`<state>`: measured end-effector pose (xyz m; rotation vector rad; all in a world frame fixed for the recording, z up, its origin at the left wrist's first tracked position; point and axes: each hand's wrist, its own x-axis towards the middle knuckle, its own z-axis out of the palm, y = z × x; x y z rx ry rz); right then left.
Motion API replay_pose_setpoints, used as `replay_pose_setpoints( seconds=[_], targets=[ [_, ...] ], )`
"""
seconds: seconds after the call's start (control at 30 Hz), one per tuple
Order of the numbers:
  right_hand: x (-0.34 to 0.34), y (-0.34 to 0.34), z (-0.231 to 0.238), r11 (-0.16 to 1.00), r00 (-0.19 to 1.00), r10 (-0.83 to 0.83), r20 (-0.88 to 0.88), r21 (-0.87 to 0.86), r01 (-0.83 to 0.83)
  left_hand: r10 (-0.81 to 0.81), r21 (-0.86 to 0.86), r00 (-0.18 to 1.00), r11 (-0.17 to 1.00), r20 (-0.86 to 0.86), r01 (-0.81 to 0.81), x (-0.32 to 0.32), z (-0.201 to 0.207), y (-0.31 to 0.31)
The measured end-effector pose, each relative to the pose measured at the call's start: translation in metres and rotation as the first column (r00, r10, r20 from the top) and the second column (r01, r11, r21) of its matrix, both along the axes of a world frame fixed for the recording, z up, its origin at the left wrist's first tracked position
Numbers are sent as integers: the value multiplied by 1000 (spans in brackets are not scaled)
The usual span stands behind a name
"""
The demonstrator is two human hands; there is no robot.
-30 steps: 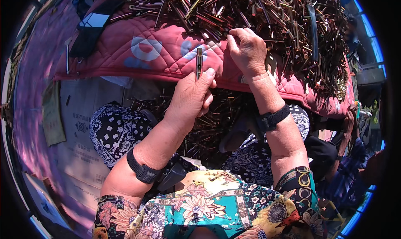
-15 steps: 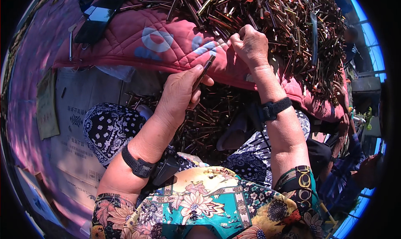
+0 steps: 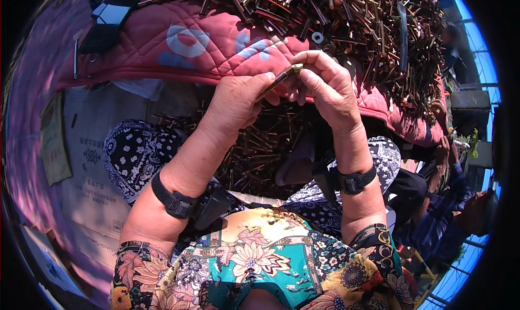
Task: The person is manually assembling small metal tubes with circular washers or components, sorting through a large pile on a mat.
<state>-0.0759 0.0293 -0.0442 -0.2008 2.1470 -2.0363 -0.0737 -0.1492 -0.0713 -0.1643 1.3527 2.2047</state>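
You wear a short-sleeved floral blouse [image 3: 257, 258] in teal, yellow and black, dark-and-white bandana-print trousers [image 3: 138, 158], a black left armband [image 3: 172, 199] with a boxy black module [image 3: 213, 207], and a black right armband [image 3: 357, 180].

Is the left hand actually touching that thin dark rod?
Touching. The head view shows the left hand pinching the dark rod, thumb against it, with one end sticking out beyond the thumb.
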Motion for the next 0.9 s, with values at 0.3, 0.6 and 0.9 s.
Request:
replay_pose_setpoints(
  seconds=[0.3, 0.6, 0.9],
  targets=[
    [10, 11, -7, 996, 992, 82, -99, -18, -84, -167, -274, 961, 956, -222, 103, 1, 1, -7],
    [19, 9, -8, 866, 938, 29, -346, 477, 150, -167, -417, 744, 895, -647, -161, 6, -13, -2],
    [23, 13, -22, 911, 973, -23, -228, 397, 114, -284, -563, 720, 807, -633, -176, 16, -3, -2]
  ],
)
